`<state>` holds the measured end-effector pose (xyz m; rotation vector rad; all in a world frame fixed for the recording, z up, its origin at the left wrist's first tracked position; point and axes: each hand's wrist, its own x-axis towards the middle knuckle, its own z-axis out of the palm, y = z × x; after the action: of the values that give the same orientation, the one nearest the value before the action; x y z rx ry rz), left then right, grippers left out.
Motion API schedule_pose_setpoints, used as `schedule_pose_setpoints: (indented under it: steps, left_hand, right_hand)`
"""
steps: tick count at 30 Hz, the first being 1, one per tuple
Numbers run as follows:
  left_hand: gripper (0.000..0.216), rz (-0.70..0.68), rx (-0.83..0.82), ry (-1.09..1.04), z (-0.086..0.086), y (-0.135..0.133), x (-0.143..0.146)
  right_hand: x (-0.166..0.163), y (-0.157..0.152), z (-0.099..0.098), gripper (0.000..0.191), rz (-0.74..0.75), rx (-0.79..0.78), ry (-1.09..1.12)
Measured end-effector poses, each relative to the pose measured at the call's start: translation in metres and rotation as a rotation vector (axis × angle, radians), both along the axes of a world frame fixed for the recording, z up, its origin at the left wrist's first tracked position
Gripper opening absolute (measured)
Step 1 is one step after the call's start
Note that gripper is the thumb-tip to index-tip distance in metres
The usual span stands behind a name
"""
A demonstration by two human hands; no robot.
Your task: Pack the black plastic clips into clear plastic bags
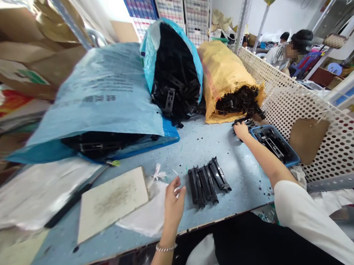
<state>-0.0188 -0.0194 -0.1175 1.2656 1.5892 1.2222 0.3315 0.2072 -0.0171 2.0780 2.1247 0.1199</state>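
My left hand (174, 200) is held above the front of the blue table (180, 150), palm turned to the right, fingers curved and apart, with nothing in it. Just to its right lies a row of several long black plastic clips (208, 184), side by side. My right hand (241, 131) reaches forward to loose black plastic parts (247, 123) by the mouth of the yellow sack (225, 74). Its fingers are closed on some of them, and the fingertips are partly hidden. A blue basket (295, 158) of similar black parts stands beside my right forearm.
Two blue sacks (103, 93) with black parts lie at the back left and middle. A whitish board (112, 203) and a black-handled tool (69, 203) lie left. A perforated white panel (312, 117) borders the right side. Co-workers (280, 58) sit beyond it.
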Motion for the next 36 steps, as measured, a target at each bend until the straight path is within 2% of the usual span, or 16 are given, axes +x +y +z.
schedule_pose_setpoints:
  steps: [3, 6, 9, 10, 12, 14, 15, 17, 19, 21, 23, 26, 29, 31, 33, 36]
  left_hand:
    - [0.046, -0.008, 0.063, 0.002, 0.010, 0.002, 0.009]
    - [0.042, -0.061, 0.153, 0.038, 0.028, 0.008, 0.019]
    - [0.046, -0.098, 0.221, 0.136, 0.058, 0.023, 0.022]
    - [0.054, -0.112, 0.236, 0.171, 0.070, 0.029, 0.021]
    - [0.077, -0.201, 0.243, 0.169, 0.095, 0.041, 0.018]
    - [0.085, -0.371, 0.178, -0.001, 0.114, 0.049, 0.016]
    - [0.080, -0.452, 0.122, -0.135, 0.120, 0.050, 0.016]
    - [0.066, -0.551, 0.005, -0.420, 0.127, 0.048, 0.017]
    - [0.059, -0.559, -0.079, -0.644, 0.127, 0.039, 0.021]
    - [0.055, -0.545, -0.134, -0.776, 0.124, 0.028, 0.024]
    - [0.054, -0.534, -0.157, -0.822, 0.122, 0.017, 0.027]
    - [0.060, -0.524, -0.118, -0.725, 0.123, 0.006, 0.031]
    - [0.072, -0.453, -0.027, -0.471, 0.126, 0.000, 0.033]
    - [0.077, -0.446, 0.008, -0.375, 0.128, -0.002, 0.032]
    - [0.079, -0.481, 0.004, -0.402, 0.131, -0.003, 0.029]
    - [0.086, -0.509, -0.021, -0.489, 0.137, -0.005, 0.024]
  right_hand:
    - [-0.023, -0.010, -0.006, 0.040, 0.170, -0.023, 0.052]
    - [-0.052, -0.025, -0.004, 0.039, 0.302, 0.001, 0.132]
    - [-0.080, -0.044, 0.012, 0.035, 0.403, 0.070, 0.520]
    - [-0.090, -0.052, 0.020, 0.032, 0.456, 0.053, 0.702]
    - [-0.108, -0.073, 0.034, 0.029, 0.589, -0.088, 1.030]
    - [-0.123, -0.095, 0.046, 0.029, 0.671, -0.252, 1.238]
    - [-0.128, -0.105, 0.051, 0.031, 0.663, -0.266, 1.284]
    - [-0.134, -0.119, 0.057, 0.033, 0.610, -0.117, 1.217]
    - [-0.134, -0.126, 0.059, 0.031, 0.624, 0.133, 0.975]
    - [-0.130, -0.127, 0.059, 0.028, 0.740, 0.305, 0.700]
    - [-0.126, -0.124, 0.057, 0.029, 0.863, 0.380, 0.517]
    - [-0.124, -0.125, 0.052, 0.035, 0.942, 0.386, 0.487]
    - [-0.127, -0.135, 0.044, 0.040, 0.858, 0.288, 0.726]
    - [-0.129, -0.144, 0.038, 0.043, 0.791, 0.209, 0.865]
    - [-0.129, -0.150, 0.036, 0.047, 0.820, 0.186, 0.862]
    - [-0.126, -0.150, 0.042, 0.047, 0.874, 0.252, 0.694]
